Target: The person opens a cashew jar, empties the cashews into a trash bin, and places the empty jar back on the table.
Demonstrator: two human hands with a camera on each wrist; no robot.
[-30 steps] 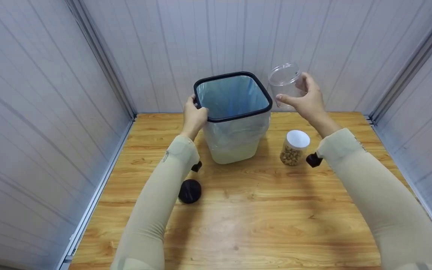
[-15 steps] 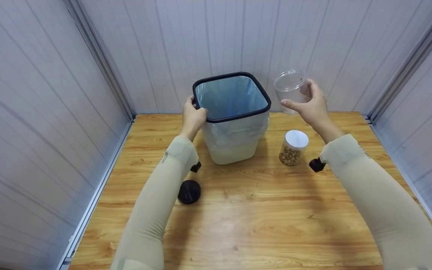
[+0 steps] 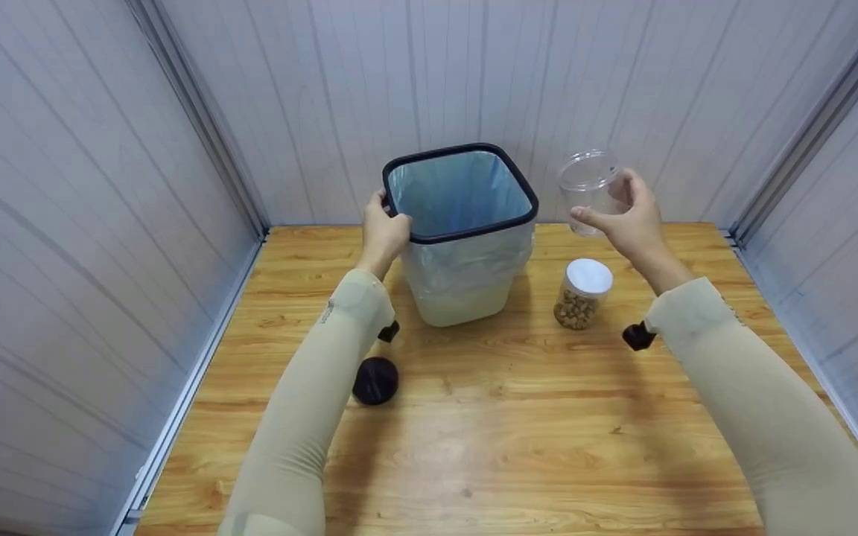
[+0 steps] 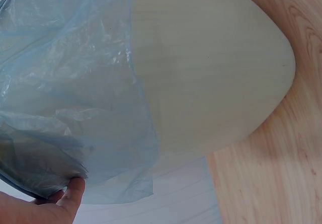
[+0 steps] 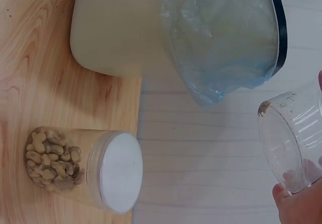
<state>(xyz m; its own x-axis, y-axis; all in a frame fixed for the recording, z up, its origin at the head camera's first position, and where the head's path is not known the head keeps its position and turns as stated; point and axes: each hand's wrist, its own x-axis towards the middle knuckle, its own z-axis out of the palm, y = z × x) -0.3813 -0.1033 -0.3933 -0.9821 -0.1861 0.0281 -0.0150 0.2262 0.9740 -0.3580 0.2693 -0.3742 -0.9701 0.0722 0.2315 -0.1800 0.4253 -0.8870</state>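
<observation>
A trash bin [image 3: 462,298] with a black rim [image 3: 474,232] stands at the back of the table, lined with a thin bluish plastic bag [image 4: 75,83] folded over its outside. My left hand [image 3: 386,237] grips the rim at its left corner, thumb over the bag. To the right of the bin, my right hand [image 3: 637,223] holds a clear lidless plastic jar [image 3: 582,182] in the air, mouth up. Brown specks cling near the jar's base [image 5: 265,107] in the right wrist view. Below that hand stands a white-lidded jar [image 3: 583,294] partly filled with cashew-like nuts [image 5: 53,158].
A round black lid [image 3: 376,381] lies on the wooden table [image 3: 503,439], beside my left forearm. Pale panel walls [image 3: 310,112] close off the back and both sides. A small black device [image 3: 638,336] hangs under the right sleeve cuff.
My right hand has moved the clear jar right and downward, away from the bin. The left hand stays on the rim; the bin, nut jar and black lid have hardly shifted.
</observation>
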